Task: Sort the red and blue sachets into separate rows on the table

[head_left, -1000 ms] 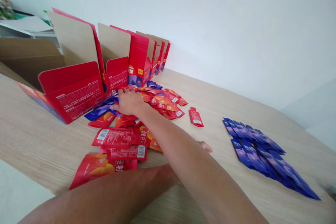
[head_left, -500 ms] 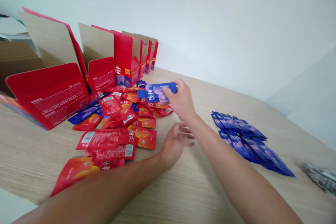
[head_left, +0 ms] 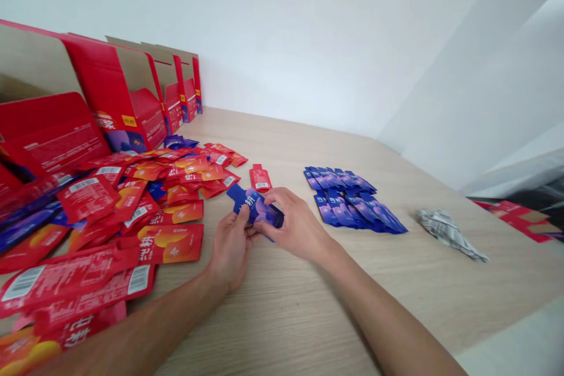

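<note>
A blue sachet [head_left: 252, 205] is held just above the wooden table [head_left: 308, 305] between both hands. My left hand [head_left: 231, 247] pinches its near edge, and my right hand [head_left: 295, 223] grips its right end. To the left lies a spread of several red and orange sachets [head_left: 145, 200] with a few blue ones mixed in. To the right, several blue sachets [head_left: 348, 200] lie in a neat overlapping group. A single red sachet [head_left: 259, 177] lies alone between the two groups.
Open red cardboard boxes [head_left: 118, 100] stand in a row along the back left by the white wall. A crumpled silver wrapper [head_left: 449, 232] lies at the right. Red flattened cartons [head_left: 520, 217] show at the far right, beyond the table edge.
My right hand pulled a blue sachet out of the red pile and brought it down toward me. My left hand rose to meet it and took hold. The view swung right.
</note>
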Demonstrator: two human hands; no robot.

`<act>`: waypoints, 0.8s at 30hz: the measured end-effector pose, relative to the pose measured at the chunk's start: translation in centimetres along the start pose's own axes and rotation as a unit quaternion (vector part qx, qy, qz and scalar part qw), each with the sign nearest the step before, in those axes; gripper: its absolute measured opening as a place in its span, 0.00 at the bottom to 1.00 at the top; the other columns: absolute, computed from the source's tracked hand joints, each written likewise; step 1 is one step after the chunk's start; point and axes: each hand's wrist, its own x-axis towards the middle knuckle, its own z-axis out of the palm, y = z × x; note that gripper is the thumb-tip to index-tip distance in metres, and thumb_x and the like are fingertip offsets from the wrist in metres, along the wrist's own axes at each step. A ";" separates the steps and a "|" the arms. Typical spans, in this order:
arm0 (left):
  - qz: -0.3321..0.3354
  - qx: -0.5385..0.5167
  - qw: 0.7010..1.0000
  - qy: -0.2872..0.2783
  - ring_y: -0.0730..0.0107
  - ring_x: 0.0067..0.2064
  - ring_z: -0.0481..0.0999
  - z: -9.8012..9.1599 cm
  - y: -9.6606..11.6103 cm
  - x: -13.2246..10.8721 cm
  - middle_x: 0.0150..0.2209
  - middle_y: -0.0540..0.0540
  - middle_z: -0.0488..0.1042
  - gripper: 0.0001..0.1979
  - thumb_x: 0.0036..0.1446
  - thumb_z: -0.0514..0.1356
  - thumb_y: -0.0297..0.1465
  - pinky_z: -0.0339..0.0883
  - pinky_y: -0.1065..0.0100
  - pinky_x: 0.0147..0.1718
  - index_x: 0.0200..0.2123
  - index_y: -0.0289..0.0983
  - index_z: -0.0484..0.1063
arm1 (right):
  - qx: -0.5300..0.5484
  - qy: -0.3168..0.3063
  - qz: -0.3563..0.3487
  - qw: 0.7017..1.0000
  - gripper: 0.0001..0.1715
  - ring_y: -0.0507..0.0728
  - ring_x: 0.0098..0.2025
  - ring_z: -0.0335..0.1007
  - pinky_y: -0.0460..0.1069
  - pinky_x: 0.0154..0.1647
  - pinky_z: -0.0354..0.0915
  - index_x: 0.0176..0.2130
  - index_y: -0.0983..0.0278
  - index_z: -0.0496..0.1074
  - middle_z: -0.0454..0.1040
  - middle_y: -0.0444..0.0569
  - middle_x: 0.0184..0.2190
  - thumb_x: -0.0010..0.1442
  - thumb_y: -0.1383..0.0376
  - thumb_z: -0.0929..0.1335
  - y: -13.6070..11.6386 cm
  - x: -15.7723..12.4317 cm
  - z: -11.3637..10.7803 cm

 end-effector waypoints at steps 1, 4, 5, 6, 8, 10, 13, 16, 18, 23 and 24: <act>0.000 0.000 1.000 0.002 0.55 0.41 0.86 0.0 0.0 -0.1 0.32 0.44 0.84 0.26 0.38 0.81 0.45 0.80 0.61 0.40 0.34 0.35 0.77 | -0.029 -0.015 -0.017 0.999 0.18 0.63 0.56 0.75 0.59 0.58 0.70 0.43 0.60 0.70 0.78 0.55 0.52 0.57 0.67 0.78 -0.2 -0.1 -0.1; 0.002 0.008 1.000 0.003 0.54 0.42 0.85 -0.1 0.0 -0.3 0.33 0.45 0.84 0.27 0.36 0.81 0.46 0.80 0.62 0.40 0.32 0.35 0.77 | -0.079 -0.042 -0.021 0.996 0.17 0.65 0.57 0.74 0.59 0.58 0.71 0.42 0.61 0.71 0.77 0.57 0.54 0.57 0.65 0.79 -0.8 -0.3 0.0; 0.001 0.012 1.000 -0.001 0.54 0.43 0.85 -0.1 0.0 -0.3 0.34 0.44 0.85 0.27 0.36 0.81 0.46 0.80 0.62 0.40 0.32 0.36 0.77 | -0.083 -0.047 -0.019 0.995 0.17 0.65 0.56 0.75 0.58 0.57 0.71 0.42 0.61 0.72 0.77 0.56 0.53 0.57 0.64 0.79 -0.9 -0.3 0.1; -0.003 0.017 1.000 -0.009 0.53 0.43 0.85 -0.2 0.1 -0.4 0.34 0.43 0.85 0.27 0.37 0.81 0.46 0.80 0.61 0.41 0.32 0.35 0.77 | -0.080 -0.047 -0.017 0.995 0.16 0.64 0.55 0.76 0.57 0.56 0.71 0.41 0.61 0.72 0.78 0.55 0.52 0.57 0.65 0.78 -1.0 -0.3 0.1; -0.018 0.027 0.999 -0.037 0.52 0.43 0.85 -0.3 0.2 -0.5 0.36 0.41 0.85 0.27 0.40 0.80 0.47 0.80 0.60 0.41 0.33 0.34 0.77 | -0.066 -0.035 -0.015 0.997 0.13 0.61 0.51 0.77 0.55 0.53 0.71 0.39 0.61 0.72 0.79 0.52 0.48 0.57 0.68 0.77 -0.8 0.0 -0.3; -0.037 0.041 0.996 -0.064 0.52 0.43 0.86 -0.4 0.4 -0.7 0.40 0.38 0.85 0.27 0.44 0.79 0.47 0.80 0.58 0.42 0.39 0.33 0.79 | -0.066 -0.006 -0.011 0.998 0.11 0.58 0.45 0.77 0.52 0.48 0.70 0.38 0.61 0.73 0.80 0.49 0.43 0.56 0.69 0.76 -0.1 0.3 -1.7; -0.054 0.067 0.993 -0.078 0.53 0.45 0.86 -0.4 0.6 -1.0 0.50 0.35 0.84 0.29 0.47 0.77 0.41 0.80 0.56 0.45 0.49 0.34 0.79 | -0.137 0.075 0.054 0.986 0.09 0.57 0.37 0.75 0.51 0.42 0.68 0.38 0.61 0.76 0.79 0.46 0.36 0.57 0.64 0.76 2.5 0.5 -5.8; -0.050 0.093 0.990 -0.096 0.53 0.46 0.85 -0.5 0.5 -1.2 0.53 0.35 0.82 0.30 0.46 0.77 0.36 0.79 0.57 0.45 0.52 0.34 0.77 | -0.252 0.141 0.194 0.937 0.14 0.61 0.40 0.76 0.53 0.45 0.68 0.38 0.61 0.77 0.80 0.50 0.38 0.57 0.55 0.77 6.2 -0.4 -10.8; -0.046 0.107 0.987 -0.109 0.54 0.46 0.85 -0.6 0.3 -1.2 0.52 0.36 0.82 0.31 0.45 0.77 0.35 0.79 0.58 0.45 0.53 0.35 0.76 | -0.327 0.145 0.279 0.891 0.14 0.63 0.42 0.77 0.54 0.46 0.68 0.36 0.61 0.77 0.81 0.53 0.37 0.57 0.54 0.76 8.4 -1.3 -13.2; -0.038 0.130 0.983 -0.123 0.55 0.45 0.85 -0.8 0.1 -1.2 0.52 0.36 0.81 0.31 0.45 0.76 0.35 0.78 0.58 0.44 0.53 0.35 0.76 | -0.383 0.040 0.395 0.834 0.15 0.66 0.44 0.79 0.53 0.42 0.68 0.37 0.61 0.78 0.82 0.55 0.37 0.59 0.53 0.74 11.1 -2.7 -14.7; -0.036 0.132 0.983 -0.125 0.55 0.45 0.84 -0.8 0.1 -1.2 0.52 0.37 0.81 0.31 0.45 0.75 0.35 0.78 0.58 0.44 0.53 0.36 0.76 | -0.383 0.019 0.408 0.829 0.15 0.66 0.45 0.80 0.53 0.41 0.67 0.38 0.61 0.79 0.82 0.55 0.38 0.59 0.52 0.74 11.2 -2.7 -14.5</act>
